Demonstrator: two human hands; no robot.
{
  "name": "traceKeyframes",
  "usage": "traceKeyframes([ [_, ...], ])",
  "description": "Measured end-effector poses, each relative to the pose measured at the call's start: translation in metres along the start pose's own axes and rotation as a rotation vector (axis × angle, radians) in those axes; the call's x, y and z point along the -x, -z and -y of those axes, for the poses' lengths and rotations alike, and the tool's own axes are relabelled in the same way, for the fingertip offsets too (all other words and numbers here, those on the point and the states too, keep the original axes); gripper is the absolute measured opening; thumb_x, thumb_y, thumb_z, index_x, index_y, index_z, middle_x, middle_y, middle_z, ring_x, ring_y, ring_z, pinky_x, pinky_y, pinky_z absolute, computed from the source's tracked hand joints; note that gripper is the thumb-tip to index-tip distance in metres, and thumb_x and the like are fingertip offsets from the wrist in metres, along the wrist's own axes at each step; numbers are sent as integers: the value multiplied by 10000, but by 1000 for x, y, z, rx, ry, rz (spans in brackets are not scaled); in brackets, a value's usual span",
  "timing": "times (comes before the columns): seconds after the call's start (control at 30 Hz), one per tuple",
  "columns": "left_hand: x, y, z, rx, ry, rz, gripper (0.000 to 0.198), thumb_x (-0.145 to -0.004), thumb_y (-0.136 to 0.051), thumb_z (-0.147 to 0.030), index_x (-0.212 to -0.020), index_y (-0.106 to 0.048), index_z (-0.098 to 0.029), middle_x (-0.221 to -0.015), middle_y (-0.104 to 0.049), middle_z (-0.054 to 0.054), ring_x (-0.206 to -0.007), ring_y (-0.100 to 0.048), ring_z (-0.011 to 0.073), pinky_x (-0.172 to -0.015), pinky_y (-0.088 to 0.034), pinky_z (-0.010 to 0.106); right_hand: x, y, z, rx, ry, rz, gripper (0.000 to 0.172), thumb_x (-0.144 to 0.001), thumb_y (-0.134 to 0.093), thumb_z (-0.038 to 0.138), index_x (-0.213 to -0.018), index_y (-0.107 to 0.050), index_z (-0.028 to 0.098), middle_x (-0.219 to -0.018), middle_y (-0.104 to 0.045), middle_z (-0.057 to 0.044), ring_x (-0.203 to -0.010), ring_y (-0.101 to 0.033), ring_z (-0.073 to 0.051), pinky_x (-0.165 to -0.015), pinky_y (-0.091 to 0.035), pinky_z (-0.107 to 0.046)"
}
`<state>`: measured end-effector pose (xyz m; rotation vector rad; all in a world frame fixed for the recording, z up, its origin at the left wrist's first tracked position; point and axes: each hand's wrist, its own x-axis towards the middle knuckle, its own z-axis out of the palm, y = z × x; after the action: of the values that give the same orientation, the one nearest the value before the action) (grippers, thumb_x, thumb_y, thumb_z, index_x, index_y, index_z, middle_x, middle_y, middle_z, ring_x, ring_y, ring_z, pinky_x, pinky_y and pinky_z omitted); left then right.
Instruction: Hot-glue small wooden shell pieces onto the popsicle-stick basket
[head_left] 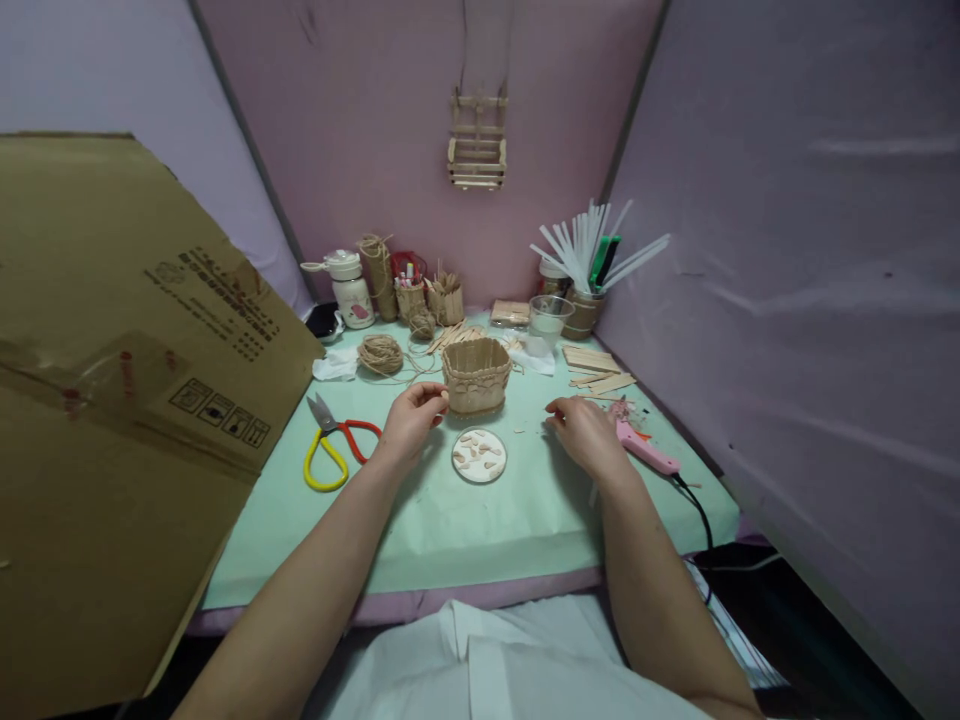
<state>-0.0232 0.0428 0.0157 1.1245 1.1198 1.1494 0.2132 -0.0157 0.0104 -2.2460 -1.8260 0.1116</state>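
Note:
A small basket (475, 385) of wooden strips trimmed with twine stands mid-table. Just left of it, my left hand (414, 420) is closed in a pinch on a small tan piece (445, 400) close to the basket's side. In front of the basket lies a round white dish (479, 477) with several small tan pieces in it. My right hand (585, 430) hovers over the table right of the basket, fingers bent and apart, with nothing visible in them. Beside that hand lies a pink glue gun (651, 452), its black cord running off the table's right edge.
Scissors (327, 440) with yellow and red handles lie at left, near a large cardboard sheet (135, 400). Behind are a twine ball (380, 354), a bottle (351, 290), a plastic cup (550, 318), glue sticks (581, 245) in a pot and wooden sticks (592, 360).

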Motion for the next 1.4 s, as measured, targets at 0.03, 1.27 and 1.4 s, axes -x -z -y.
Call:
traceKeyframes([
  [0.03,0,0,-1,-5,5,-1,248,-575,-709,-288,-785,-631,-180,-709,-588,1,-666,-523,114,-597,-375,235,-1,1,-2,4,0,2,253,-870,-509,225,-1048,-688,206,-1080,-677,-104,-1055,-572,-280,-858,-355,-408],
  [1.27,3,-3,0,-79,-39,58,196,-610,-682,-286,-770,-650,-179,-680,-592,12,-639,-513,122,-590,-379,240,-8,-30,20,-164,286,83,178,-830,-500,114,-842,-664,181,-886,-635,-50,-816,-557,-142,-697,-347,-215],
  [1.4,4,-4,-2,-78,-39,57,186,-600,-680,-279,-753,-651,-178,-659,-580,4,-625,-502,118,-583,-372,237,-8,-30,20,-170,280,76,149,-828,-512,112,-849,-644,179,-885,-644,-47,-813,-561,-141,-684,-347,-215],
])
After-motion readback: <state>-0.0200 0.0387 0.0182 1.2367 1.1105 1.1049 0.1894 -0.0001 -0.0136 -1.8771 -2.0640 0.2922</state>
